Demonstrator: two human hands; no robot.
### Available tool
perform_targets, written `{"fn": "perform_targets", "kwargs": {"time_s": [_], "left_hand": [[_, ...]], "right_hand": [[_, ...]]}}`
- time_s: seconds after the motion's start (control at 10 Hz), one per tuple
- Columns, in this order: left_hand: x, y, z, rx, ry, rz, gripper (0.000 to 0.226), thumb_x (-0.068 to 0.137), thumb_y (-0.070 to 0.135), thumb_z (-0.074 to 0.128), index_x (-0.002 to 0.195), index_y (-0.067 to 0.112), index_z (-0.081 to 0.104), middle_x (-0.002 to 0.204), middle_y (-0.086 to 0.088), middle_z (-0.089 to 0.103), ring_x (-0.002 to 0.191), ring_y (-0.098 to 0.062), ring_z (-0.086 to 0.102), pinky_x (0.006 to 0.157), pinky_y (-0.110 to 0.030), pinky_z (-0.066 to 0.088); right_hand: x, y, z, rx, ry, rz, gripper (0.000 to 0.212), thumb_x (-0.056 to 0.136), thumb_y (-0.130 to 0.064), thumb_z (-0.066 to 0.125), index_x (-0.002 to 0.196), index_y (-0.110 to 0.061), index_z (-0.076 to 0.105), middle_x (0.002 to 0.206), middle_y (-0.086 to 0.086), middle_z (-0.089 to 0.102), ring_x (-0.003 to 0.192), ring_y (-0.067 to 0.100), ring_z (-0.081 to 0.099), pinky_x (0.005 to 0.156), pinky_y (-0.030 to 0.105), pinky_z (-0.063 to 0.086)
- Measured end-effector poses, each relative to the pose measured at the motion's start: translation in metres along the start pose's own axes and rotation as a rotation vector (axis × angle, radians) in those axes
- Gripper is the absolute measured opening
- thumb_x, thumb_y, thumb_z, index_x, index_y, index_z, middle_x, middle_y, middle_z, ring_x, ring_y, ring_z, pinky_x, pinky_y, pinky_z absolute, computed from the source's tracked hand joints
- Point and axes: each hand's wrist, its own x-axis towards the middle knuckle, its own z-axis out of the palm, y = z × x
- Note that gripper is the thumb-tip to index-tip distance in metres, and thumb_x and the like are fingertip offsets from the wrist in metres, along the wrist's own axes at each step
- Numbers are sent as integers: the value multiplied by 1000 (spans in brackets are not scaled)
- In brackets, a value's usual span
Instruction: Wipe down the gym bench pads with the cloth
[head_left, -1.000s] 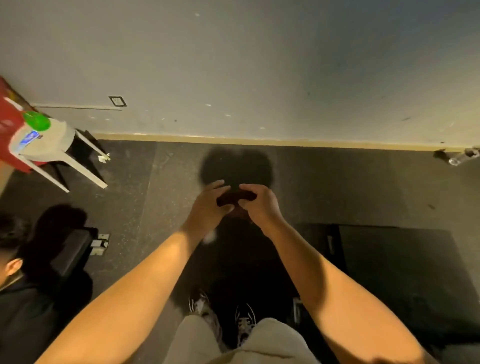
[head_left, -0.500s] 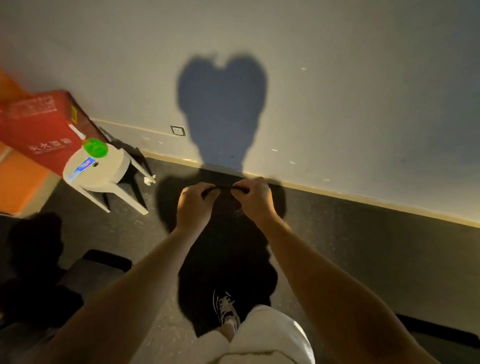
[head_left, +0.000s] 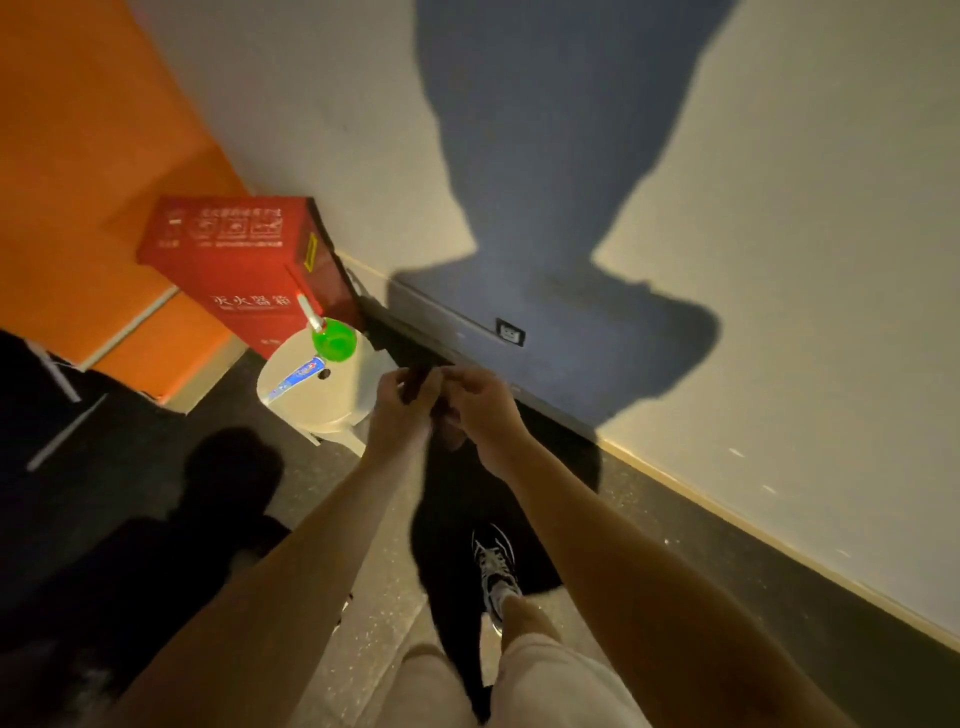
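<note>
A dark cloth (head_left: 418, 383) is bunched between my two hands, held out in front of me above the floor. My left hand (head_left: 399, 408) pinches its left side and my right hand (head_left: 480, 402) pinches its right side, fingers curled; much of the cloth is hidden by them. No gym bench pad can be made out in this view; a dark shape at the lower left is too shadowed to tell.
A white plastic stool (head_left: 317, 397) stands just left of my hands, with a green spray bottle (head_left: 332, 335) on it. Behind it sits a red fire-extinguisher box (head_left: 234, 260) against an orange wall. A white wall with a socket (head_left: 510, 332) runs along the right. My shoe (head_left: 493, 564) is on the dark floor.
The view has swung left and up: stool and red box have come closer and toward the centre. Both hands still hold the cloth, drawn closer together.
</note>
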Motion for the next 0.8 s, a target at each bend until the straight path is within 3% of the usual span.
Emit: {"fn": "perform_targets", "kwargs": {"time_s": [0.1,0.2,0.3,0.4,0.5,0.6,0.7,0.8], "left_hand": [[72,-17,-29,13,86,-55,34,99,19,61,130,8,51,116,-7,65,107,-23,65,88,-27,55],[133,-42,-57,-93,167,-100,33,99,10,55,131,14,49,121,-9,61,108,-20,62,88,-23,55],[193,-87,-84,-217,198,-151,39,92,8,55,114,39,49,122,-14,60,113,-28,63,97,-44,55],[237,-139,-104,-165,228,-156,40,87,13,57,103,49,50,122,-16,60,110,-35,63,95,-57,53],[277,-188,-116,4,271,-83,28,99,8,54,118,30,56,125,-8,59,112,-22,59,99,-24,49],[309,-242,-119,295,144,-3,28,106,11,45,131,11,56,127,-9,60,119,-23,56,94,-13,37],[321,-273,-121,453,-51,-127,46,109,15,36,154,24,34,148,-6,49,134,-25,48,101,-28,37],[319,-267,-126,483,-101,-77,50,108,15,36,157,21,28,153,-8,46,133,-24,49,90,-17,34]], "right_hand": [[69,2,40,-51,-26,29,26,102,-9,48,116,-14,69,109,8,70,94,18,70,78,25,60],[138,23,76,-210,-12,46,27,101,-21,52,126,-25,60,123,8,61,99,14,65,59,14,48],[205,55,121,-198,-108,125,34,100,-21,54,134,-24,50,125,10,59,100,17,66,61,19,55],[252,84,155,-247,-112,53,34,98,-11,55,132,-18,52,119,10,63,98,22,69,72,30,62],[306,125,188,-452,-67,-48,30,97,-13,55,126,-21,58,119,4,64,109,19,62,91,32,55],[347,168,211,-660,-131,-39,33,101,-17,49,132,-21,59,125,7,61,115,22,58,103,37,48],[364,202,218,-922,-263,-64,39,102,-18,46,141,-21,52,136,11,55,123,27,52,109,40,41],[365,194,219,-980,-290,-80,42,102,-16,44,143,-19,50,136,12,54,124,28,51,109,41,41]]}}
